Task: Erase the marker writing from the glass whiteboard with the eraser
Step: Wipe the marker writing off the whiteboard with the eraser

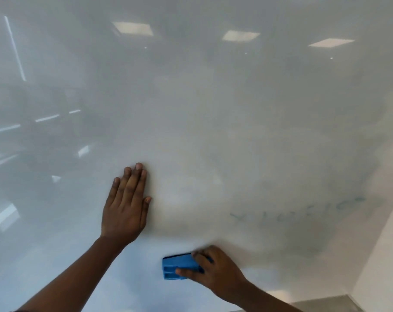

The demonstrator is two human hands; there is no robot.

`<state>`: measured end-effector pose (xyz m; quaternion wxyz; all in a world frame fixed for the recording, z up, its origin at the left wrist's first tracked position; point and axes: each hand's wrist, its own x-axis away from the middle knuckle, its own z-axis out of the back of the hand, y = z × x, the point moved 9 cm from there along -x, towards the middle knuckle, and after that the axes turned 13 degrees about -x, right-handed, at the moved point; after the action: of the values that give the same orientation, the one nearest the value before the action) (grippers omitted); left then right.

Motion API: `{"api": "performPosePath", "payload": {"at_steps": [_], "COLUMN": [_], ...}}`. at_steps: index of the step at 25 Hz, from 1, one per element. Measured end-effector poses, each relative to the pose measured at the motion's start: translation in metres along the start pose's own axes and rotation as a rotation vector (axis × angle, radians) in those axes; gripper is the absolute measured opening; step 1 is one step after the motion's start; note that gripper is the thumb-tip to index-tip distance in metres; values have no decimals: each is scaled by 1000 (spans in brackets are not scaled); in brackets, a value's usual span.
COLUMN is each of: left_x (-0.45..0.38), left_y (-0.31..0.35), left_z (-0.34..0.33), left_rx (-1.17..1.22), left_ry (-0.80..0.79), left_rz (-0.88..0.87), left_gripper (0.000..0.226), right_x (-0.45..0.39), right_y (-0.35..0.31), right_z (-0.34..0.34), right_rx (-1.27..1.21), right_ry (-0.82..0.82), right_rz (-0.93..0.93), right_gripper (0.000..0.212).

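Observation:
The glass whiteboard [191, 109] fills nearly the whole head view. Faint blue-green marker writing [299, 211] remains at the lower right, with smudged haze around it. My right hand [215, 270] grips a blue eraser [179, 265] and presses it against the glass near the bottom, left of and below the writing. My left hand [126, 207] lies flat on the board with fingers together and holds nothing, up and to the left of the eraser.
Ceiling lights [132, 28] and office furniture [40, 122] show as reflections in the glass. A white wall [384, 255] meets the board's right edge, and a strip of grey floor [326, 304] shows at the bottom right.

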<state>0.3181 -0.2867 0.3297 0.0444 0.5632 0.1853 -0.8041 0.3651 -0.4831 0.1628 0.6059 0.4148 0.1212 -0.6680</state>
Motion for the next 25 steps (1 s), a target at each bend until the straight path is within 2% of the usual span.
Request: {"api": "performPosePath", "payload": {"at_steps": [1,3,5,7,8,9,10,13,15,16,17,19,21,22,23,24,25], "left_x": [7,11,6,-1,-4,-8,-10,-14,-16,-20,-24,-37,-50,-56,-60,-65,-70], "left_y": [4,10,19,26,32,39,43,52,62,71,81,100,120,131,141,152,164], "left_z": [0,0,0,-1,-1,-1,-2,-2,0,0,1,1,1,1,0,-1,-1], "left_rx": [9,21,43,46,49,50,41,10,6,7,10,12,-2,-2,0,1,2], "left_ry": [-4,0,4,6,10,21,28,37,37,42,47,49,64,67,66,67,71], "left_rz": [-9,-29,-41,-32,-31,-29,-16,47,33,3,-30,-59,-72,-89,-109,-127,-144], "left_gripper": [66,65,62,61,60,61,61,66,70,71,71,71,69,69,70,70,70], "right_x": [0,-19,-33,-20,-7,4,15,55,74,70,63,56,72,80,85,90,88], "right_y": [8,47,121,167,170,159,134,61,66,80,105,175,221,223,212,189,156], "right_z": [9,64,137,178,177,164,135,46,43,67,99,175,221,220,207,179,146], "right_rx": [-12,47,50,32,58,94,111,74,26,52,68,83,117,134,161,179,185], "right_ry": [-37,72,248,586,686,693,620,157,-45,-7,87,304,645,752,777,714,551], "right_rz": [10,-33,-312,-579,-658,-683,-628,-276,-141,-121,-183,-475,-733,-806,-837,-785,-641], "right_gripper": [58,50,38,62,73,78,80,75,64,60,55,44,58,66,71,76,80]}}
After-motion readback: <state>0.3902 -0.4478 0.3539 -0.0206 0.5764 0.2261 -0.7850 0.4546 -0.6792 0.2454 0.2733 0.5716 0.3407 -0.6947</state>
